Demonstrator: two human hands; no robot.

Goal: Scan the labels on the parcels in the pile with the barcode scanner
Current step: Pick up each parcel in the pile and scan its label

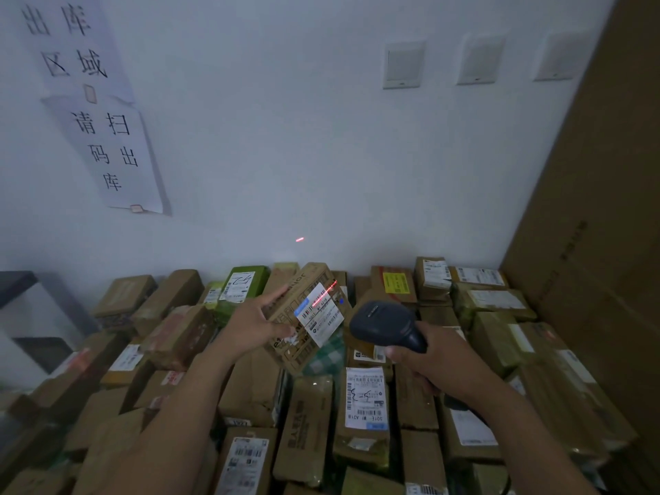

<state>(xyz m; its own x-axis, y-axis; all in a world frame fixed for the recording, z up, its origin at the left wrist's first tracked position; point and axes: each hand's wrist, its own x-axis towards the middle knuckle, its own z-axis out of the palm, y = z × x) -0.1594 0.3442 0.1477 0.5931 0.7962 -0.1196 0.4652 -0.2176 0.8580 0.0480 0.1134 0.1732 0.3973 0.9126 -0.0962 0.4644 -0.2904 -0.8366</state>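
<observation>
In the middle of the frame the left hand (255, 321) holds a tilted, rectangular brown cardboard box (285, 317) between thumb and straight fingers, its smooth white paper label (319, 314) crossed near the top by a thin red laser line (326, 285). Just right of it, the right hand (425, 355) grips a rounded dark blue-grey plastic barcode scanner (384, 321), its head beside the label. Both hang above the pile of taped brown cardboard parcels (310, 423) filling the lower frame.
</observation>
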